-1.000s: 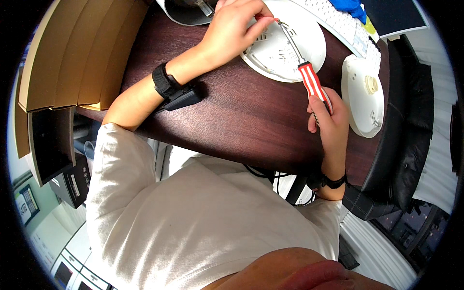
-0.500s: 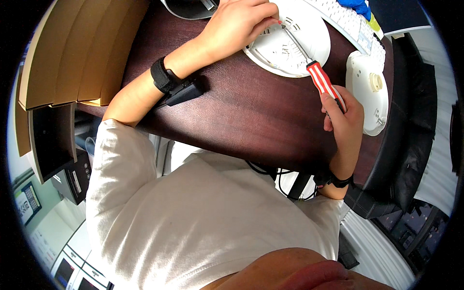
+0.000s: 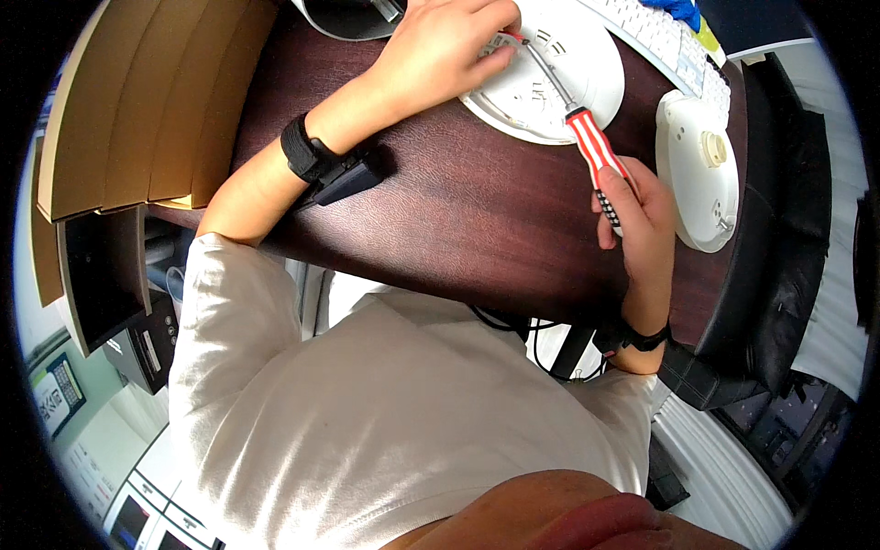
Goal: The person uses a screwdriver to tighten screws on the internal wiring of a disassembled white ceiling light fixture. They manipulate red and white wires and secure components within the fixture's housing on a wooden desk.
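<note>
1. Round white disc-shaped housing [image 3: 550,78] lies flat on the dark wood-grain desk [image 3: 458,211], at the far edge, in front of the person.
2. Screwdriver [image 3: 573,124] with a red-and-white striped handle: its shaft slants up and left across the housing, tip at a point near the housing's left rim. Whether it sits in a screw head is too small to tell.
3. Right hand [image 3: 637,215]: fingers wrapped closed around the lower, dark part of the handle.
4. Left hand [image 3: 440,50] lies on the housing's left side, fingers curled down close around the tip, steadying it; it grips nothing I can make out.
5. Judgement: doing this well calls for the shaft in line with the fastener, the left hand keeping the housing from turning, and downward pressure with no slip.
6. Second white round part [image 3: 701,174] with a raised centre knob lies just right of the right hand.
7. White keyboard [image 3: 660,37] lies beyond the housing.
8. Black band [image 3: 298,151] on the left wrist; tan panels [image 3: 147,101] at the left.
</note>
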{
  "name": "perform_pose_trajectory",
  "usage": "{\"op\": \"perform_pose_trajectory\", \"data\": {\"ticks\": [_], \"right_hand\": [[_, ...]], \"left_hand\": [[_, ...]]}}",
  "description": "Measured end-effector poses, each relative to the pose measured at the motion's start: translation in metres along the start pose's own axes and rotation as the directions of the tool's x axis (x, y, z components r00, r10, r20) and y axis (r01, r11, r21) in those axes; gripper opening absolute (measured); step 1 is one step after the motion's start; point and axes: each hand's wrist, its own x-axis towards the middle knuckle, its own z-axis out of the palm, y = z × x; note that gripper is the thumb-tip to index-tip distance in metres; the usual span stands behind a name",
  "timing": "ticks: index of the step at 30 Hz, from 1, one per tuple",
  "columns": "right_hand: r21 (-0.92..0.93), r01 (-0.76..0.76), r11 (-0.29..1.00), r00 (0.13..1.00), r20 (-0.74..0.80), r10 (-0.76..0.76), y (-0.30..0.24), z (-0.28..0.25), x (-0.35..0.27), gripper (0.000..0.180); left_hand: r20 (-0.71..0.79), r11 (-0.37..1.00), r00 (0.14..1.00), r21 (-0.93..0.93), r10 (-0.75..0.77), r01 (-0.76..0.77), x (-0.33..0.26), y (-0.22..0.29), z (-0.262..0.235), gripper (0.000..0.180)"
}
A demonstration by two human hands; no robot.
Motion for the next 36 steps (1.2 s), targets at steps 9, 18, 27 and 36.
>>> {"op": "perform_pose_trajectory", "data": {"ticks": [9, 18, 27, 36], "right_hand": [[0.43, -0.155, 0.889, 0.959, 0.281, 0.031, 0.009, 0.009, 0.003, 0.036], [0.401, -0.13, 0.907, 0.965, 0.262, 0.023, 0.008, 0.013, -0.001, 0.033], [0.451, -0.159, 0.879, 0.959, 0.282, 0.029, 0.006, 0.005, 0.001, 0.033], [0.426, -0.168, 0.889, 0.962, 0.269, 0.052, 0.0, 0.004, -0.006, 0.042]], "left_hand": [[-0.014, 0.972, 1.0, 0.236, -0.006, 0.009, -0.003, 0.002, 0.01, 0.014], [0.018, 0.971, 0.993, 0.21, 0.118, -0.119, -0.001, -0.006, 0.01, 0.015], [0.037, 0.955, 0.981, 0.227, 0.189, -0.193, 0.002, -0.006, 0.006, 0.015], [0.086, 0.958, 0.99, 0.254, 0.113, -0.131, 0.002, -0.005, 0.006, 0.019]]}}
